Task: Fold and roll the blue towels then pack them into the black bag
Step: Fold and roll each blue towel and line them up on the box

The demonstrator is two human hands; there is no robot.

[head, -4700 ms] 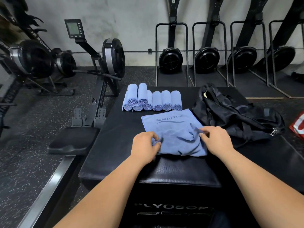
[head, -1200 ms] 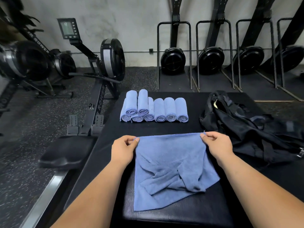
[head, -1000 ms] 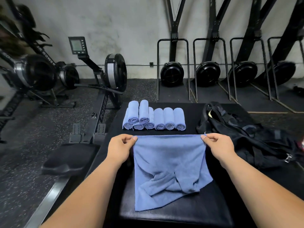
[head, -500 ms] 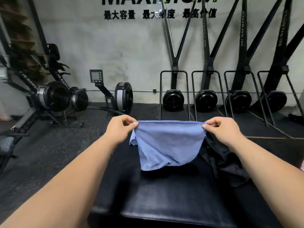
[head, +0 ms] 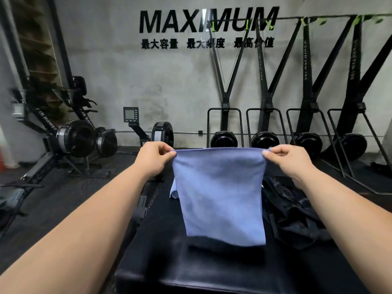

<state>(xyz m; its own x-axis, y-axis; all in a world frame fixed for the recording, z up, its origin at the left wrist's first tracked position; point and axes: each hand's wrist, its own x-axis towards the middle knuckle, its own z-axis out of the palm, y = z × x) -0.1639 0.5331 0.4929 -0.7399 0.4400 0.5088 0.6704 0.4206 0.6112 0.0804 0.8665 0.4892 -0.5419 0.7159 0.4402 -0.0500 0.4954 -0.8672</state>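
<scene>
The wall [head: 169, 81] at 12 o'clock carries black lettering [head: 207, 20] reading MAXIMUM. Floor rowers [head: 80, 141] stand at 10 o'clock; upright rowers [head: 265, 141] line the wall from 12 to 2 o'clock. A black padded box [head: 212, 268] fills the foreground at 6 o'clock. The bag [head: 292, 213] lies slumped on the box at 3 o'clock of the towel [head: 220, 194], partly hidden behind it. The towel hangs flat above the box, top edge taut and level. The left hand [head: 152, 160] pinches its 10 o'clock corner; the right hand [head: 288, 160] pinches its 2 o'clock corner. A second towel [head: 173, 190] shows as a sliver at its 9 o'clock edge.
</scene>
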